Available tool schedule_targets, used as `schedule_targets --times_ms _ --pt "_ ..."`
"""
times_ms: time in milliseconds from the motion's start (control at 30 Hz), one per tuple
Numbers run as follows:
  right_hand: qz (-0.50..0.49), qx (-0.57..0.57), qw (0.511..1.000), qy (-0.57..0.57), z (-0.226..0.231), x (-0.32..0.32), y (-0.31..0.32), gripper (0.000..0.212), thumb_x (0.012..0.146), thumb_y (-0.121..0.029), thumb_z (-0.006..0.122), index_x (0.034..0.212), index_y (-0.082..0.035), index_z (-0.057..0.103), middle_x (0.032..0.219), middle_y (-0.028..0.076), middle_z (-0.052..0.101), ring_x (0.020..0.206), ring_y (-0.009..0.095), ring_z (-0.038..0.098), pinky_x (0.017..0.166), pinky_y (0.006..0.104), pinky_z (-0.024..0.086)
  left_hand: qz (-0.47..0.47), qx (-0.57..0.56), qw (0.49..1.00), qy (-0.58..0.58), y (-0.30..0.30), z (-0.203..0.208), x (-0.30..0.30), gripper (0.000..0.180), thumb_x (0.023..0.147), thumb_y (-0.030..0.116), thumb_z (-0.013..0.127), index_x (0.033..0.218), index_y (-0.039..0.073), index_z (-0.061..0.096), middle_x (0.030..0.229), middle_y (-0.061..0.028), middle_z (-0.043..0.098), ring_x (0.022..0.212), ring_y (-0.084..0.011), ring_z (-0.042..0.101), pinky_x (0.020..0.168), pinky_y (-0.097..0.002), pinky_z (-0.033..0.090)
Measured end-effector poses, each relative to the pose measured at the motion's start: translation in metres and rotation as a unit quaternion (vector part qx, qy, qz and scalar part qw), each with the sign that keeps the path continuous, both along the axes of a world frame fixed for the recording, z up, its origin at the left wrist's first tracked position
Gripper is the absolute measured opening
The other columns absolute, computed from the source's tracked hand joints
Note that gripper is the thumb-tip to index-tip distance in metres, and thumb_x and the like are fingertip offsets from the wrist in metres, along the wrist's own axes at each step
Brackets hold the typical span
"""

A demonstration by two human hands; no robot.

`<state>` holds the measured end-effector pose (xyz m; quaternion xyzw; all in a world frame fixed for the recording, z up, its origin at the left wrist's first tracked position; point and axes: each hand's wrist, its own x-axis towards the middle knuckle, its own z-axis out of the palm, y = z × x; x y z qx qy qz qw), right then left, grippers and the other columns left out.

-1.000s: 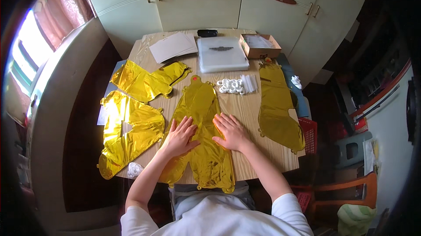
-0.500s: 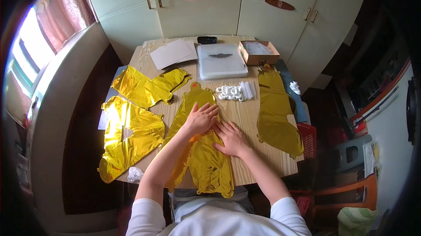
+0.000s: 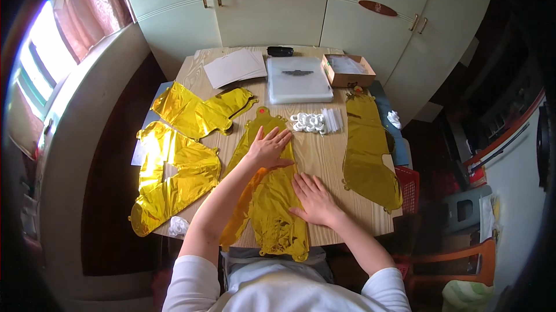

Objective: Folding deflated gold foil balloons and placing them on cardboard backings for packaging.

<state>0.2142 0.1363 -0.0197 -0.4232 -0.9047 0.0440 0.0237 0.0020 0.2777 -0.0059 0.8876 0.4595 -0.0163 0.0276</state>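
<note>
A flat gold foil balloon [image 3: 278, 210] lies in front of me on the wooden table, its near end wrinkled and reaching the table's front edge. My left hand [image 3: 270, 148] rests on its middle, palm down with fingers spread. Lower and to the right, my right hand [image 3: 315, 201] lies flat over the balloon's right edge, partly on the wood, fingers stretched out. Neither hand grips anything. To the left are two more deflated foil pieces, a shiny near one [image 3: 191, 176] and a far one [image 3: 194, 112]. Another flat foil balloon [image 3: 368, 150] is spread at the right.
Along the back of the table [image 3: 321, 150] are pale cards [image 3: 234, 68], a stack of transparent plastic bags [image 3: 299, 83], a black object [image 3: 280, 51] and a cardboard box [image 3: 348, 71]. White ribbon coils [image 3: 308, 122] sit beside thin white tubes [image 3: 332, 119]. Crumpled white pieces [image 3: 178, 226] lie front left.
My right hand has slid toward me along the balloon's right edge. My left hand has shifted slightly, its fingers spreading wider. The whole view has moved a little.
</note>
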Motion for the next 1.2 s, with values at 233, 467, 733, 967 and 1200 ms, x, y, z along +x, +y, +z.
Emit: schedule_targets --times_ms 233,467,733,967,1200 --pt "0.005 -0.006 1.0 -0.011 0.0 0.003 -0.007 0.08 0.095 -0.06 0.035 0.148 -0.001 0.027 0.156 0.015 0.023 0.147 0.029 0.014 0.118 0.0494 0.007 0.023 0.011 0.999 -0.027 -0.007 0.005 -0.008 0.093 0.084 0.073 0.046 0.151 0.012 0.025 0.156 -0.0088 0.025 0.145 -0.0295 0.021 0.116 -0.0571 0.011" --pt "0.003 0.007 1.0 -0.002 0.0 0.005 -0.011 0.082 0.094 -0.062 0.035 0.149 -0.003 0.026 0.157 0.013 0.022 0.146 0.029 0.015 0.118 0.049 0.008 0.246 0.043 0.958 -0.138 -0.152 0.062 -0.079 0.052 0.083 0.045 0.066 0.115 0.004 0.056 0.118 -0.0136 0.057 0.114 -0.0301 0.051 0.094 -0.046 0.041" --pt "0.015 -0.046 0.994 0.096 0.008 0.005 -0.007 0.084 0.093 -0.066 0.033 0.15 -0.004 0.026 0.157 0.014 0.021 0.147 0.03 0.014 0.118 0.0501 0.007 0.523 -0.087 0.781 -0.33 -0.328 0.008 -0.118 0.031 0.086 0.03 0.069 0.077 0.0 0.069 0.066 -0.0104 0.067 0.062 -0.0208 0.067 0.056 -0.0329 0.05" --pt "0.079 0.012 0.994 0.069 0.009 -0.036 0.028 0.079 0.093 -0.063 0.039 0.147 -0.005 0.033 0.153 0.015 0.03 0.144 0.032 0.023 0.118 0.0518 0.011 0.552 -0.265 0.472 -0.635 -0.318 -0.015 -0.1 0.026 0.092 0.022 0.064 0.082 -0.002 0.066 0.074 -0.0127 0.07 0.061 -0.0162 0.069 0.05 -0.0225 0.046" --pt "0.094 0.012 0.994 0.061 -0.004 -0.042 0.027 0.076 0.092 -0.06 0.043 0.147 -0.008 0.035 0.153 0.012 0.031 0.143 0.03 0.025 0.117 0.0504 0.014 0.496 -0.17 0.521 -0.674 -0.325 -0.018 -0.091 0.019 0.091 0.015 0.065 0.079 0.0 0.066 0.067 -0.0072 0.067 0.054 -0.0111 0.063 0.048 -0.0195 0.042"
